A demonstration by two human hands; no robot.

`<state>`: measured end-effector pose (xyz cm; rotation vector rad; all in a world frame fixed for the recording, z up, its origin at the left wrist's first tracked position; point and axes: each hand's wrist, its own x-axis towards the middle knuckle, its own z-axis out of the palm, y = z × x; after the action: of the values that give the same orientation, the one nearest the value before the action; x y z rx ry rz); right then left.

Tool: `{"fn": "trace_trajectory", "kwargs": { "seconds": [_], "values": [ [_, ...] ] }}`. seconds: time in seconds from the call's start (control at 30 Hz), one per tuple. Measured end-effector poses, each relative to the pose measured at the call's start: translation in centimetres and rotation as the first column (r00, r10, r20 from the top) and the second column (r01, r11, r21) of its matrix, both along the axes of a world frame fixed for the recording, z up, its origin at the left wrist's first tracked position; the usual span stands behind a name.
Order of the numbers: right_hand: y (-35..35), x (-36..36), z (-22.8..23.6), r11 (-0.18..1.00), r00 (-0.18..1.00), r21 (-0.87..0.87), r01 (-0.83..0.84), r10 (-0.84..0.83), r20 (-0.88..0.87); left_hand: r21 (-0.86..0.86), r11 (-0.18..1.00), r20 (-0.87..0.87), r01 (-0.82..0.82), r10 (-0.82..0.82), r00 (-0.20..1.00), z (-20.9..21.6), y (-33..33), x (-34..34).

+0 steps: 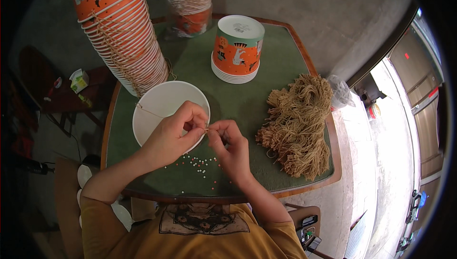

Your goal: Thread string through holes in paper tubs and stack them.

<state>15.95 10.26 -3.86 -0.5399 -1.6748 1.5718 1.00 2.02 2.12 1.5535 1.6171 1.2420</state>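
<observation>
My left hand (173, 133) is over the near right side of a white paper bucket (143, 128) with its opening facing up. My right hand (232, 149) is just right of the bucket's rim. Both hands' fingertips are pinched and meet, closed on a thin tan twine (152, 113). From my left hand the twine runs across the bucket to its left rim. The end between the fingertips is too small to make out. Small white and red round bits (200, 164) are scattered on the green tabletop below my hands.
A tall leaning stack of orange paper buckets (121, 35), wrapped in twine, stands behind the white one. An upside-down bucket stack (238, 49) and a plastic-wrapped stack (190, 2) stand farther back. A heap of tan twine (300, 126) covers the table's right side.
</observation>
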Motion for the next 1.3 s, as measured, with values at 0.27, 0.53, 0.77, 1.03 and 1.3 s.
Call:
{"fn": "trace_trajectory", "kwargs": {
  "seconds": [0.27, 0.53, 0.77, 1.03, 1.3],
  "values": [
    [0.5, 0.0, -0.4, 0.706, 0.964, 0.681, 0.193, -0.265, 0.001, -0.010, 1.000, 0.037, 0.028, -0.028, 0.999, -0.2, 0.2, -0.2],
    [0.7, 0.4, 0.5, 0.659, 0.961, 0.735, 0.158, -0.274, 0.039, -0.023, 1.000, -0.061, 0.020, -0.022, 0.998, 0.1, 0.3, 0.2],
    [0.4, 0.5, 0.1, 0.910, 0.989, 0.404, 0.097, -0.134, 0.066, -0.120, 0.990, -0.034, 0.075, -0.080, 0.996, 0.2, 0.3, -0.2],
    [0.4, 0.8, -1.1, 0.972, 0.998, 0.233, 0.043, -0.054, 0.041, -0.005, 0.997, -0.450, 0.079, -0.072, 0.890, 0.4, -0.2, -0.2],
    [-0.1, 0.8, -1.0, 0.984, 0.999, 0.175, 0.042, -0.046, 0.020, 0.002, 0.998, -0.279, 0.063, -0.060, 0.959, 0.1, 0.2, -0.4]
  ]
}}
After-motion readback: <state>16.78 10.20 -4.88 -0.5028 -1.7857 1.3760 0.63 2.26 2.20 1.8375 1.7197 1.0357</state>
